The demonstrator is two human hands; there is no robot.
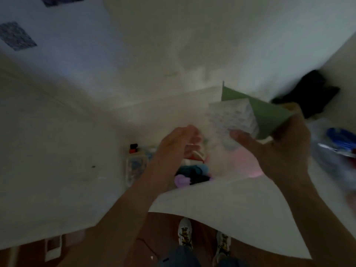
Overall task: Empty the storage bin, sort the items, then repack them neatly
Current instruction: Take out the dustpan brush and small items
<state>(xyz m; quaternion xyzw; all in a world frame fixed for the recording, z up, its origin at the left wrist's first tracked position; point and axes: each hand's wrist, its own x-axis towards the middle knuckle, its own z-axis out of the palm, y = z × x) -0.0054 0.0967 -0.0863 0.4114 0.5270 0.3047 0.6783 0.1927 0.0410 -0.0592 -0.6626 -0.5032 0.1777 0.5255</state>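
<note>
Step in hand: I am judging this as the emptying or sorting stage; I am lifting paper items clear of the pile of small items (192, 168) lying on the white table (67, 151).
Storage bin: I am not seeing it plainly; the pale pink blur (244, 160) under my hands may be it, but I cannot tell.
Right hand (277, 145): I am pinching a green card (267, 114) together with a white patterned sheet (233, 116), thumb in front, fingers curled behind, both held up off the table.
Left hand (179, 143): I am hovering it over the pile, fingers loosely bent; whether it is holding anything I cannot tell, the blur is too heavy.
Clear lidded box (134, 166): it is sitting just left of the pile.
Next move, as judged: I am needing a bare spot on the table to lay the papers flat, apart from the small items.
</note>
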